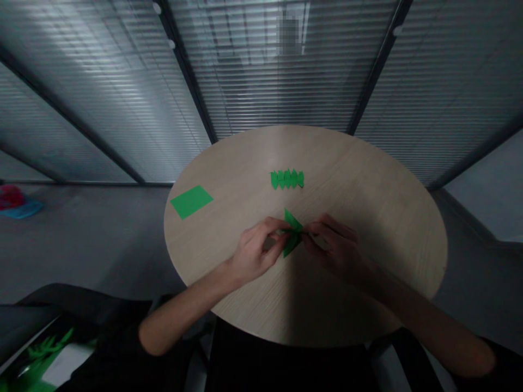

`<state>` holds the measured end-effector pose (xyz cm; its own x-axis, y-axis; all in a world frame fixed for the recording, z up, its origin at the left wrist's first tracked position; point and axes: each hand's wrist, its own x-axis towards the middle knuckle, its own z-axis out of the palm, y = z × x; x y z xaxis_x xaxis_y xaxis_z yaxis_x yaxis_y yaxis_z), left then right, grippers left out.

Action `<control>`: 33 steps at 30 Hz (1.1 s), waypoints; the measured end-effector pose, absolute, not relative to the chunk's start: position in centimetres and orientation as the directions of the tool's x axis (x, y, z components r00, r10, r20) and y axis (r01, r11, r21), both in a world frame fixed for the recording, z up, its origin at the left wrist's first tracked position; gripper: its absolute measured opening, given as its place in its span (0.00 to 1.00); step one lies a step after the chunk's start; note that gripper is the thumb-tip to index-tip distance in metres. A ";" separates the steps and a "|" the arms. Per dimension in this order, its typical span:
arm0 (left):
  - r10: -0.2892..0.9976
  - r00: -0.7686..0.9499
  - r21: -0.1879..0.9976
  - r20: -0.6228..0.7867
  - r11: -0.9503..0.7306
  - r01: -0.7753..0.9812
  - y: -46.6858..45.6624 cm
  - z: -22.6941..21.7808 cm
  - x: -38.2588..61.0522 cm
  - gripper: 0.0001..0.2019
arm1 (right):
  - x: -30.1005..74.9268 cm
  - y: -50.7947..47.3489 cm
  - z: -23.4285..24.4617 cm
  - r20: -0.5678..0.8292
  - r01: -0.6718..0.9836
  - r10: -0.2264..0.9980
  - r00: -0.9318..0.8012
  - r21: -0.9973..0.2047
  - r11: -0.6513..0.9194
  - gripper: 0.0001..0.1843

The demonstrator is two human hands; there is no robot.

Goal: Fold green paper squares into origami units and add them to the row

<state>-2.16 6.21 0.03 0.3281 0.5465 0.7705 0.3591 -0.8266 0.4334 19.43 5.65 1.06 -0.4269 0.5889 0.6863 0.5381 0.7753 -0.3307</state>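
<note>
Near the middle of a pale, rounded table (245,155), 2 bare hands meet at a folded green paper (292,219). The left hand (258,251) pinches the paper's left side between thumb and fingertips, the remaining fingers curled. The right hand (337,242) has its thumb and fingertips closed at the paper's right edge; the exact contact is dim. 1 pointed flap of the paper projects above the fingers and 1 below; whether the paper touches the tabletop cannot be told.

Just beyond the hands, and apart from them, lies a row of small green pieces (287,178) with jagged upper and lower edges, set side by side. Well to the left, near the table's rim, a flat green sheet (192,202) lies with its 4 corners visible. Shadow falls across the near tabletop and the right forearm. Behind the table stand slatted blinds (265,103) between dark bars (190,81). At far left on the grey floor (134,239), a red object (11,196) adjoins a blue object (24,209).
</note>
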 end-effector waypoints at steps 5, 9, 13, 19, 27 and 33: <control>0.563 0.338 0.456 0.754 -0.820 0.346 6.2 -0.1 -2.1 0.10 | 19.6 5.5 1.3 0.682 0.563 0.574 -0.454 -0.279 0.778 0.06; 0.547 0.325 0.451 0.771 -0.830 0.327 6.3 0.0 -2.1 0.13 | 19.6 5.7 1.3 0.685 0.592 0.584 -0.437 -0.270 0.759 0.05; 0.495 0.346 0.404 0.797 -0.863 0.304 6.5 0.3 -2.3 0.12 | 19.6 5.8 1.1 0.718 0.564 0.561 -0.412 -0.283 0.776 0.04; 0.541 0.315 0.465 0.780 -0.837 0.288 6.4 0.4 -2.4 0.09 | 19.5 5.9 1.3 0.700 0.513 0.605 -0.379 -0.385 0.767 0.08; 0.776 0.069 0.778 0.626 -0.629 0.015 6.2 0.2 -1.5 0.07 | 19.3 6.3 0.3 0.652 0.520 0.664 -0.365 -0.449 0.727 0.16; 0.870 0.133 0.874 0.476 -0.449 -0.187 6.4 0.4 -1.2 0.09 | 19.3 6.4 0.6 0.724 0.467 0.589 -0.359 -0.408 0.785 0.20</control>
<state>-1.16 6.35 0.38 0.1333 0.8695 0.4755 -0.1871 -0.4491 0.8737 19.31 6.38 0.57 -0.3594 0.5894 0.7235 0.4666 0.7849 -0.4077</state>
